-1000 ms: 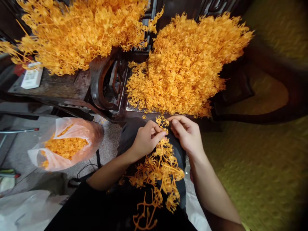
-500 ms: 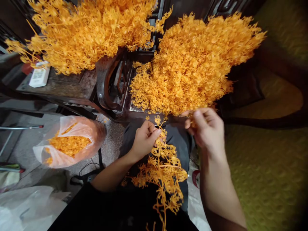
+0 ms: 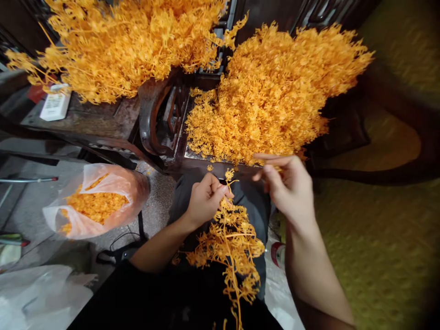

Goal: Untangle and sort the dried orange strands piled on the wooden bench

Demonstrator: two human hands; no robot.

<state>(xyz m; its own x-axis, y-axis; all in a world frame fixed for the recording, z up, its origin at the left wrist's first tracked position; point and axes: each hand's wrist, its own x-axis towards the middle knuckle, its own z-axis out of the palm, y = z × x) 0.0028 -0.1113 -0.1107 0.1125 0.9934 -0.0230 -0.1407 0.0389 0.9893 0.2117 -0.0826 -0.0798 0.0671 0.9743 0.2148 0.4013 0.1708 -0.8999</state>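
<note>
Over the right-hand wooden seat point(image 3: 179, 166), a broad heap of orange blossoms point(image 3: 275, 91) spreads from the back almost to the front edge, leaving a pale strip of surface showing near the front left corner. Another orange pile point(image 3: 130, 41) fills the back of the neighbouring seat point(image 3: 89, 126), beyond a curved armrest point(image 3: 146, 123). Below that seat's front edge, on the floor, a translucent pink bag point(image 3: 137, 183) stands open, with orange pieces point(image 3: 99, 206) inside.

The person's long orange sprig point(image 3: 240, 233) lies over the lap, its tip pointing toward the front edge of the right-hand seat. The left hand point(image 3: 206, 199) pinches it between thumb and fingers just below the tip. The right hand point(image 3: 292, 188) hovers by the heap's front edge, fingers loosely bent and forefinger reaching out; whether it holds a bit of blossom cannot be told. A light pinch close to the part being handled would probably steady the stem without crushing it, and support from the lap should spare the thin branches from bending.

Smaller still, a white remote point(image 3: 55, 104) rests near the left end of the neighbouring seat, and one loose blossom point(image 3: 210, 167) shows by the right-hand seat's front edge.
</note>
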